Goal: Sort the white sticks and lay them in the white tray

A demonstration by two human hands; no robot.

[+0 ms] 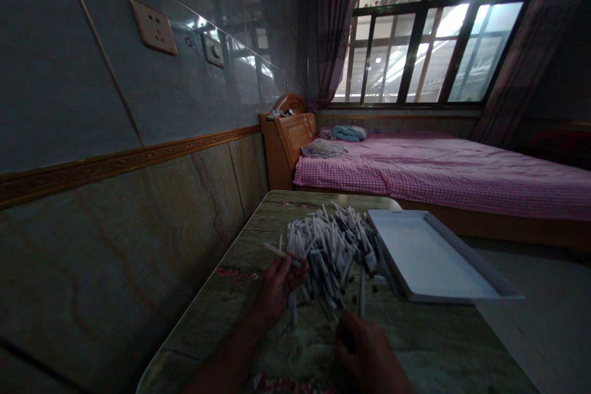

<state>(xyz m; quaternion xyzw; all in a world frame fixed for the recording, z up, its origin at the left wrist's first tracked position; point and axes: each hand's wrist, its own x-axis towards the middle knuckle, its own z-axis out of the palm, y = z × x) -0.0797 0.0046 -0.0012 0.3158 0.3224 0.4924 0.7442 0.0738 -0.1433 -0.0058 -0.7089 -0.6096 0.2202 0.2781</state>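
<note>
A heap of slim white, pen-like tubes [318,240], many with dark ends, lies on the marble-patterned table [221,314]. At the heap's left edge, my left hand [279,283] is closed around one white pen-like tube [273,250], whose pale end sticks out to the upper left. My right hand [362,348] is a curled fist low over the table in front of the heap. Its fingertips are hidden, so I cannot make out what they hold. A single tube [362,295] lies just beyond that hand, with small dark pieces [354,299] beside it.
A shallow white tray [438,252] sits at the table's right side, its right part reaching past the edge. The tiled wall [184,246] runs along the left. Behind the table is a bed [415,163] with a pink checked sheet, below a window [415,55].
</note>
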